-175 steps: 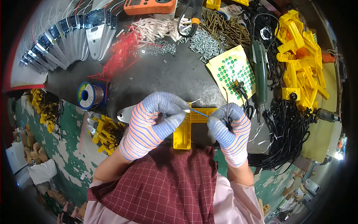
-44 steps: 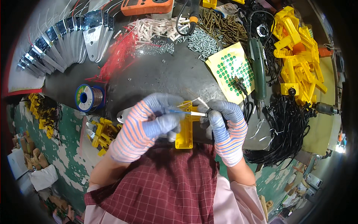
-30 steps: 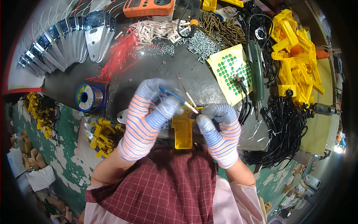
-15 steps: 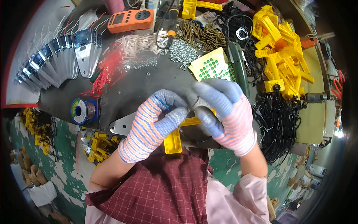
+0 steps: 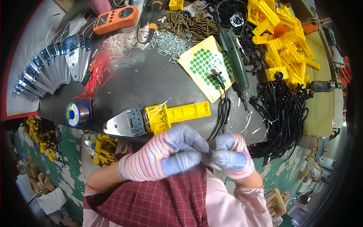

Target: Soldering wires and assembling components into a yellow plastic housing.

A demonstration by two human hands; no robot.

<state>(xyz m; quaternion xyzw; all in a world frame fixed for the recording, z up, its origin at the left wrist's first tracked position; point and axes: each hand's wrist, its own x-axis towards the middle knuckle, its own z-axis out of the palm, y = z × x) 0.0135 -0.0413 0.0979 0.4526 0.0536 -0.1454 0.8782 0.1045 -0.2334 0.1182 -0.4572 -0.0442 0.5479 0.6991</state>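
My left hand (image 5: 170,151) and my right hand (image 5: 230,156), both in striped knit gloves, are closed with fingertips meeting over the table's near edge. A black power cord (image 5: 223,113) runs down from its plug into them; the part between the fingers is dark and blurred. Just beyond my left hand lies a yellow plastic handle half (image 5: 189,110), ribbed inside. It is joined to a metal piece with a perforated part and a pointed silver plate (image 5: 121,124). Thin white wires (image 5: 159,108) cross the handle's wide end.
A green electric screwdriver (image 5: 235,60) lies beside a yellow sheet of green round stickers (image 5: 200,56). Rightward are black cords (image 5: 281,117) and yellow handle parts (image 5: 280,45). Screws (image 5: 168,45), an orange meter (image 5: 115,19), a solder spool (image 5: 78,114) and metal plates (image 5: 49,64) lie farther left.
Both hands have moved toward me, off the yellow handle, which now lies uncovered. The power cord now stretches across the sticker sheet to my hands. The view has shifted slightly.
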